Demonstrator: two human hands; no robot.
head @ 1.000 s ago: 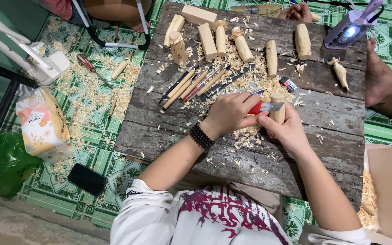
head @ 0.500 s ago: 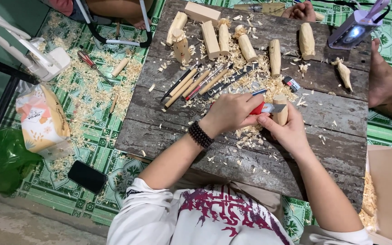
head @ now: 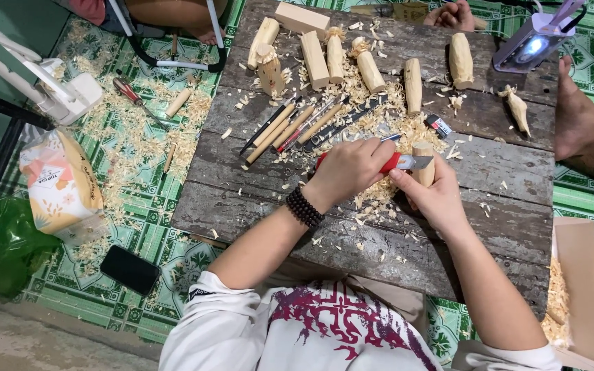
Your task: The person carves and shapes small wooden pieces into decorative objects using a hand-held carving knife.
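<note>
Weathered grey planks (head: 489, 227), cracked and littered with pale shavings, served as the bench, set on a green patterned floor mat (head: 139, 233).

Compared with a second before, the scene had barely altered: both hands kept their places near the middle of the planks, and the blade sat at the same spot on the wood, so the carving seemed to be in the middle of one slow cut rather than between cuts.

At the grip, the left hand (head: 348, 172) was closed tightly round the red-handled utility knife (head: 400, 163), its short grey blade laid against the top of the wooden peg (head: 424, 161). The right hand (head: 434, 199) wrapped the peg's lower part, fingers curled and thumb braced up near the blade; the peg stood roughly upright, smooth, pale and cylindrical. A beaded dark bracelet (head: 305, 207) circled the left wrist.

Just beyond lay a fan of slim carving tools (head: 290, 127) with wooden shafts. Farther back stood a row of rough blanks (head: 338, 55), some square-cut, some rounded, some fringed with curls. A small lamp (head: 534, 45) glowed at the far corner, and another person's foot (head: 579, 117) rested beside the planks.
</note>
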